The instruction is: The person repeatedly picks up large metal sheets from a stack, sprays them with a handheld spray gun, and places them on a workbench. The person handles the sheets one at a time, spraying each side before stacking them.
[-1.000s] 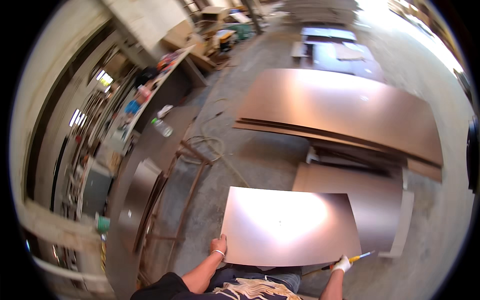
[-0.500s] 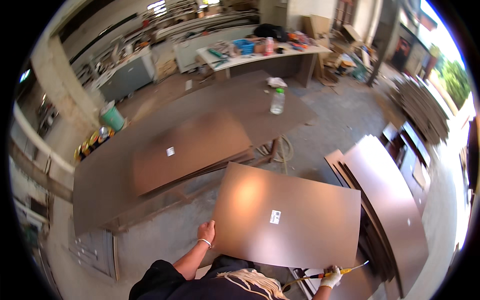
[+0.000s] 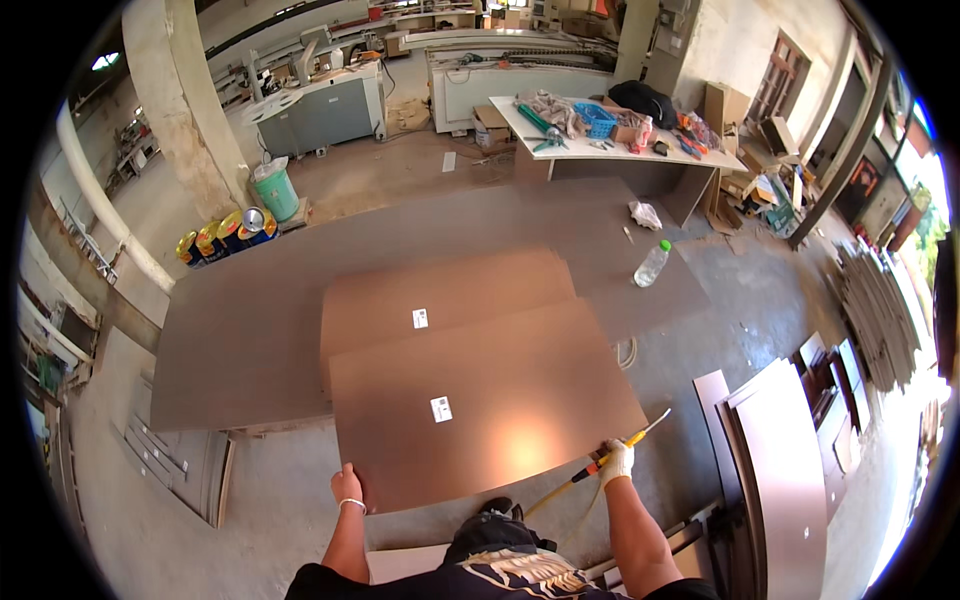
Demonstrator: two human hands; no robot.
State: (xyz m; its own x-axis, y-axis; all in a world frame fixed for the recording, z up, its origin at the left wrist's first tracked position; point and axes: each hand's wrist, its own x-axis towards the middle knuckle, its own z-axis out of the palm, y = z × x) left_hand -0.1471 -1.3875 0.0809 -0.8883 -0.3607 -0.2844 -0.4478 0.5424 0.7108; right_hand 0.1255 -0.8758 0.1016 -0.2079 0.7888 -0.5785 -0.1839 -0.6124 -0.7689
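A brown panel (image 3: 490, 390) with a white label is held out in front of me, its far part overlapping a like panel (image 3: 440, 280) that lies on the large brown worktable (image 3: 240, 330). My left hand (image 3: 347, 485), bare with a white band at the wrist, grips the near left corner. At the near right corner, my right hand (image 3: 618, 462) wears a white glove and clasps the edge together with a yellow air blow gun (image 3: 636, 438). The gun's thin nozzle points away to the right, and a hose (image 3: 552, 500) trails from it toward my legs.
A clear bottle (image 3: 652, 264) with a green cap stands on the worktable's right part. To my right lean stacked panels (image 3: 780, 470); others (image 3: 170, 465) stand at the left. Behind are a cluttered white table (image 3: 600, 150), a green bucket (image 3: 275, 192) and several cans (image 3: 230, 232).
The held panel has moved left and forward, over the panel on the worktable. Both hands moved with it, still gripping its corners. My view has turned toward the right stack less.
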